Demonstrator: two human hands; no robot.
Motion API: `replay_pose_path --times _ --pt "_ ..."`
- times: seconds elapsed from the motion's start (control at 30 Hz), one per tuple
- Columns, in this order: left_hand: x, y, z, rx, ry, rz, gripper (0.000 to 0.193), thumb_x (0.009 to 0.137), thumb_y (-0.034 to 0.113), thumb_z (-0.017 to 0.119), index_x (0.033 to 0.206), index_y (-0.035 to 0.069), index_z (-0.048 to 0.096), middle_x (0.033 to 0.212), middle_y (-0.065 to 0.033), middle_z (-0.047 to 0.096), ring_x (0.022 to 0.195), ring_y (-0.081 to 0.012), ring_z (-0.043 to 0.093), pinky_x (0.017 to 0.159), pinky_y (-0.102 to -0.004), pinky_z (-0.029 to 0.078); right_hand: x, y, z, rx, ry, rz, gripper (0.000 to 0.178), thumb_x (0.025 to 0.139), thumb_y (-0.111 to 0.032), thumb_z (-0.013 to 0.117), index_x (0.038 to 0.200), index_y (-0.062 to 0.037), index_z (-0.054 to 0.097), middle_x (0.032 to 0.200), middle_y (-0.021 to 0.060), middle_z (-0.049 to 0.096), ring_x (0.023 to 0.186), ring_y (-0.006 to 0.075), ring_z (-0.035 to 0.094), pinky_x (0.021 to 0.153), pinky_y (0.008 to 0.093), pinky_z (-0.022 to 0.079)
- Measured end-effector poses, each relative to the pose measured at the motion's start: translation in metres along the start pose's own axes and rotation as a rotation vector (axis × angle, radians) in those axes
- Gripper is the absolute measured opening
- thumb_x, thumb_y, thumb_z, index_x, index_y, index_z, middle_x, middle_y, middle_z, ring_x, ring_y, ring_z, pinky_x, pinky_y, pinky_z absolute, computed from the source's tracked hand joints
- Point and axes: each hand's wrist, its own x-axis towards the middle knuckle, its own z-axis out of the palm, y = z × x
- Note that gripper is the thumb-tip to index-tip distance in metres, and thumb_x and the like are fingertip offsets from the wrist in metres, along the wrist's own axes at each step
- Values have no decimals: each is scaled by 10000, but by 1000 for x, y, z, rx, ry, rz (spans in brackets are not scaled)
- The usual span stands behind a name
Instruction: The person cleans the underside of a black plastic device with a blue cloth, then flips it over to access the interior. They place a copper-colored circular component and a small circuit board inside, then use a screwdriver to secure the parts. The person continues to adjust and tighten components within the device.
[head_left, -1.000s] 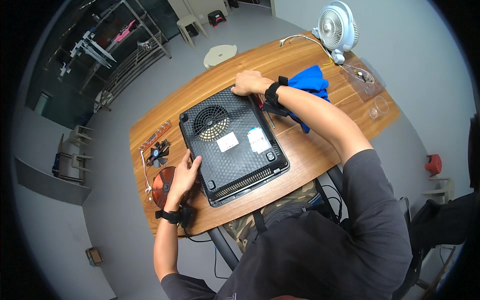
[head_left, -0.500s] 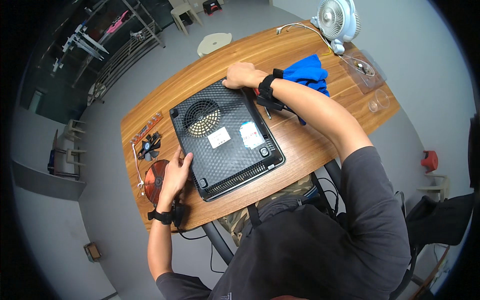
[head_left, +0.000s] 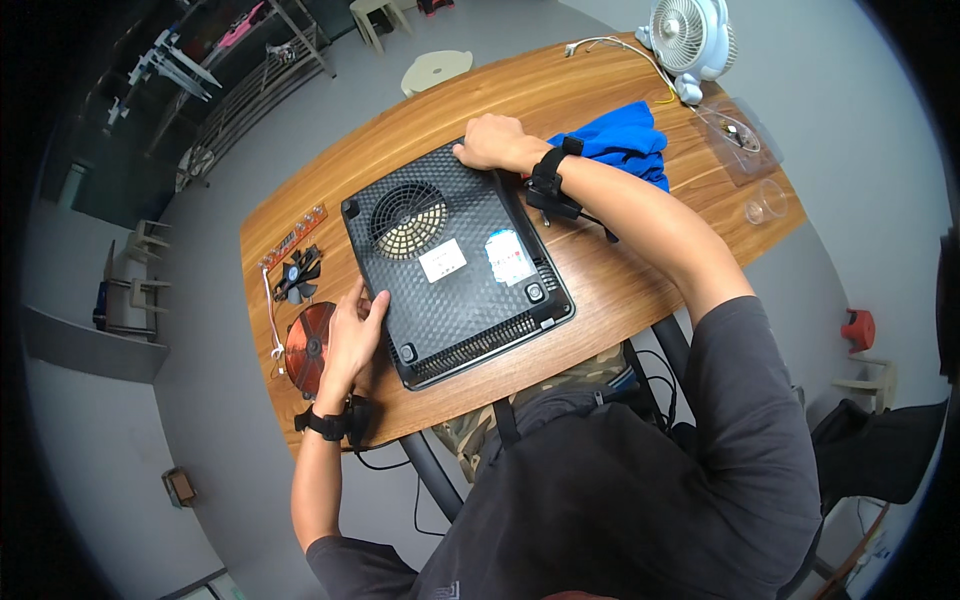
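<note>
The wooden table (head_left: 600, 290) fills the space before you, and the black casing (head_left: 455, 305) lies on it a little left of the middle, its ribbed side toward your near edge and its round vent at the far left. At the far right corner of the table stands the white desk fan (head_left: 688, 40). The blue cloth (head_left: 620, 140) lies crumpled just right of the casing, partly behind your right forearm, with the clear tray (head_left: 738, 168) farther right. Your right hand (head_left: 492, 145) is closed over the casing's far right corner, though its fingertips are hidden. Your left hand (head_left: 352, 335) is partly open, thumb and fingers apart, resting against the casing's left edge and not wrapped around it. The copper-coloured disc (head_left: 308, 350) sits just left of that hand. Beyond the disc lies the long narrow circuit board (head_left: 293, 237), with the small black fan (head_left: 296, 277) near it. The clear cup (head_left: 770, 198) is by the table's right edge, and a white label (head_left: 443, 260) sticks to the casing's upper face
</note>
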Motion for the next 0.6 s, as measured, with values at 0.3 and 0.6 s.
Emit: replay_pose_path --times 0.3,0.6 --pt "-2 7 6 -15 38 20 767 940 499 690 1478 -19 514 1092 -243 616 1041 -336 650 935 -386 519 -2 -3 -2 -35 -5 41 543 950 -471 569 1137 9 738 1176 230 726 1132 392 687 963 469 547" --pt "-4 0 14 -61 71 -6 845 927 519 699 1481 -79 477 1134 -221 515 999 -324 610 924 -394 514 1 -7 -2 -67 -37 56 547 981 -475 547 1170 3 734 1199 209 728 1148 383 684 974 461 540"
